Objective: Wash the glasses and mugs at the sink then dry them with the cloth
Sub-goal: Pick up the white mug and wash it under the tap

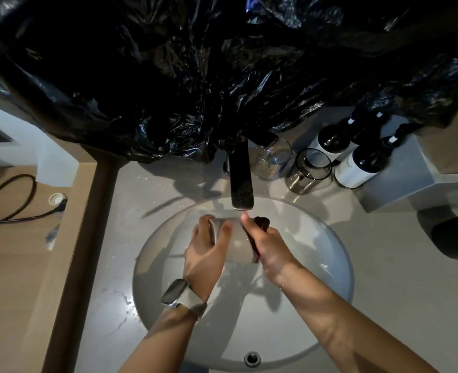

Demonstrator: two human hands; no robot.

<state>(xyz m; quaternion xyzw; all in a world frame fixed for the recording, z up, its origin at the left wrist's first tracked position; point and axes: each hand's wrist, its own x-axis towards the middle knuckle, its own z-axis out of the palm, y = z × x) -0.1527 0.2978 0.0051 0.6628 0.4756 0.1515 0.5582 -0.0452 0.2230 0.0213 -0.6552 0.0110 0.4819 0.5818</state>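
A grey mug [236,243] lay on its side over the sink [338,265], mouth towards the left hand [206,254] gripping its rim, while the right hand [268,243] pressed a dark cloth [261,223] to its wall.

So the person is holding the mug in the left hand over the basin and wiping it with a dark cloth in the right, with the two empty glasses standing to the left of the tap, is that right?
Not quite: in the head view the two glasses stand right of the tap, beside the bottles. The rest holds: left hand holds the mug over the basin, right hand wipes with the dark cloth.
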